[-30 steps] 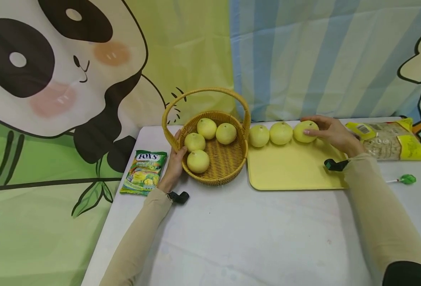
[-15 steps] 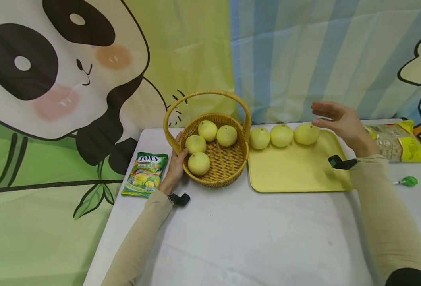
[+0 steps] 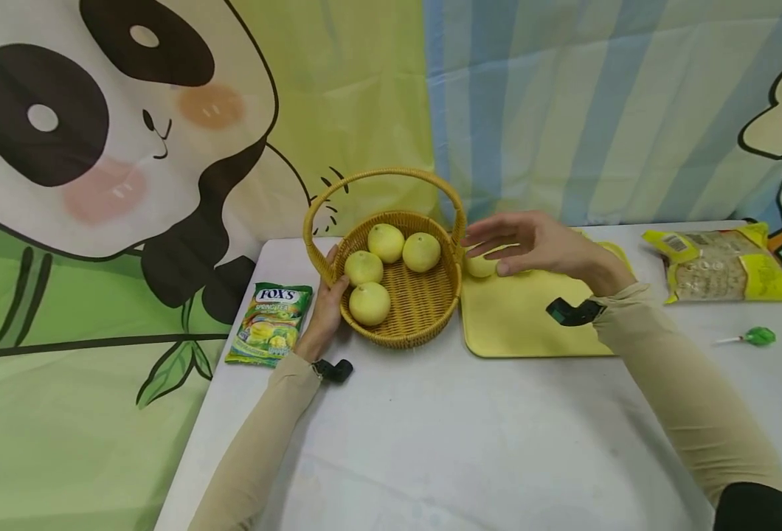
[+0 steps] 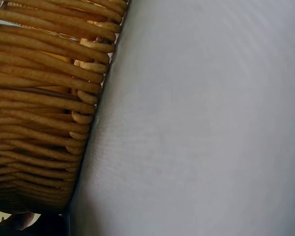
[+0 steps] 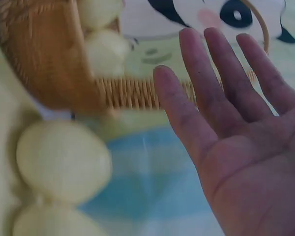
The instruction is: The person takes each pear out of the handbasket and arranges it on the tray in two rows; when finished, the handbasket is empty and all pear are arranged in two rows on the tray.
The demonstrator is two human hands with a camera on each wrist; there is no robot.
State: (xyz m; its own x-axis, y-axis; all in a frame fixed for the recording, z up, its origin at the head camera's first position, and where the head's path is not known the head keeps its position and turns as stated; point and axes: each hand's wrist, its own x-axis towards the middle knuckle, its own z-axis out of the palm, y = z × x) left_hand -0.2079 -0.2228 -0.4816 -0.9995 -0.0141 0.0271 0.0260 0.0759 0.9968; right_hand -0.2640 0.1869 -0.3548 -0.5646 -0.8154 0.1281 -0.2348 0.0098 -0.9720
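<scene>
- Wicker basket [image 3: 424, 302], golden brown, with one tall arched handle: upright on the bench [image 3: 431, 435], at the left end of the tray.
- Fruits in basket [image 3: 369, 304], four, round, pale yellow-green: three along the left and back, one at the back right.
- Left hand [image 3: 327, 306]: holds the basket's left side, thumb at the rim, the other fingers largely hidden behind the wall.
- Right hand [image 3: 540, 242]: raised over the tray, fingers straight and spread, fingertips near the basket's right side; palm faces the wrist camera.
- Fruits on tray [image 3: 480, 265], same kind: in a row along the back edge, mostly masked by the right hand in the head view; two show in the right wrist view, side by side.
- Tray [image 3: 530, 324], yellow, rectangular, shallow: right of the basket.
- Fox's Spring Tea sweet packet [image 3: 271, 324], green: left of the basket, near the left hand.
- Yellow-and-clear bag [image 3: 716, 265], pale contents: right of the tray.
- Lollipop [image 3: 759, 336], green wrapper, white stick: in front of that bag.
- Panda-print backdrop [image 3: 225, 162]: behind the bench.
</scene>
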